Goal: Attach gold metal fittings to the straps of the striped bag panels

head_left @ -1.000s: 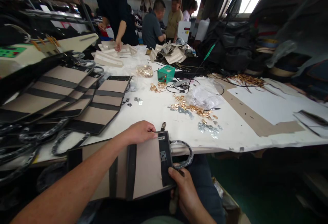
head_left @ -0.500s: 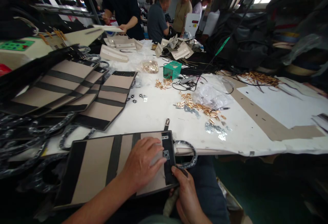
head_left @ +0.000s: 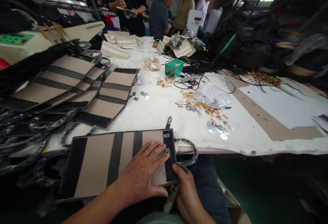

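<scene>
A flat bag panel [head_left: 98, 159], beige with black bands and edges, lies across my lap and the table's front edge. My left hand [head_left: 143, 166] rests on it, fingers spread, fingertips beside a small metal plate [head_left: 167, 150] on the black end band. With its thumb on top, my right hand [head_left: 186, 183] grips the panel's lower right corner; its other fingers are mostly hidden underneath. A plastic-wrapped handle [head_left: 194, 152] loops out from the panel's right side. A strap with a metal clasp [head_left: 169, 120] sticks up behind it. A dull rod-like thing [head_left: 171, 199] shows below the right hand.
Similar panels [head_left: 107, 97] with wrapped handles are piled at left. Gold-coloured fittings [head_left: 205, 107], silver plates [head_left: 217, 128], a plastic bag [head_left: 214, 94] and a green box [head_left: 174, 67] with a cord lie on the table [head_left: 153, 114]. Several people stand or sit behind it.
My left hand has slid slightly down and its fingers have spread, the thumb now lower near the panel's bottom edge. The right hand keeps its grip. A person behind has raised a pale piece.
</scene>
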The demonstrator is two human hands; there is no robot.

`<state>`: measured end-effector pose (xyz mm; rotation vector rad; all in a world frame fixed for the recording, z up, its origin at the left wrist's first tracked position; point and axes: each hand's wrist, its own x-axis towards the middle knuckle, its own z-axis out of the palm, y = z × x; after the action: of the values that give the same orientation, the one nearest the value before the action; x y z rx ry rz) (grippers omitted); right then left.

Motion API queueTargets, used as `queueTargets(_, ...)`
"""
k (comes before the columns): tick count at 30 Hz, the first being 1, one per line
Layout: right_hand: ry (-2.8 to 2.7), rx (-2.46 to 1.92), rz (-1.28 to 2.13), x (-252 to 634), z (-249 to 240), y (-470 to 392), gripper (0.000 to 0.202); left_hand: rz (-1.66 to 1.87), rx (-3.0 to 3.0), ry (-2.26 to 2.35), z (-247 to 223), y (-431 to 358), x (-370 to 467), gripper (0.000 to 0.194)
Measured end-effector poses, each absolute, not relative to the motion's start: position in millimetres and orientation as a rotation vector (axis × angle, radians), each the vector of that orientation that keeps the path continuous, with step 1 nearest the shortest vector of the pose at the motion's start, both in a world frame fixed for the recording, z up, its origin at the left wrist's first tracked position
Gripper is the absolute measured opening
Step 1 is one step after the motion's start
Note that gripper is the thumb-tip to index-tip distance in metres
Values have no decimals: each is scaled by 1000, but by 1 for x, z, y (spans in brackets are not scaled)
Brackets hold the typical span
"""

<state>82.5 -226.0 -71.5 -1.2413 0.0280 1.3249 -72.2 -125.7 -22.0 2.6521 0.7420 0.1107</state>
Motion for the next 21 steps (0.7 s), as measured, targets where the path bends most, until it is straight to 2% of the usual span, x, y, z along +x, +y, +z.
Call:
queueTargets(3,42,-1262,1308,81,-73,-226,38,54,2669,717,-25,-127,-73,116)
queueTargets(8,-21,-1293,1289,80,-72,-225,39,112,2723,723,-29,-131,-72,96)
queueTargets(21,-38,-1249,1284,80,-67,-223,38,11,2805,780,-30,-143,-70,89)
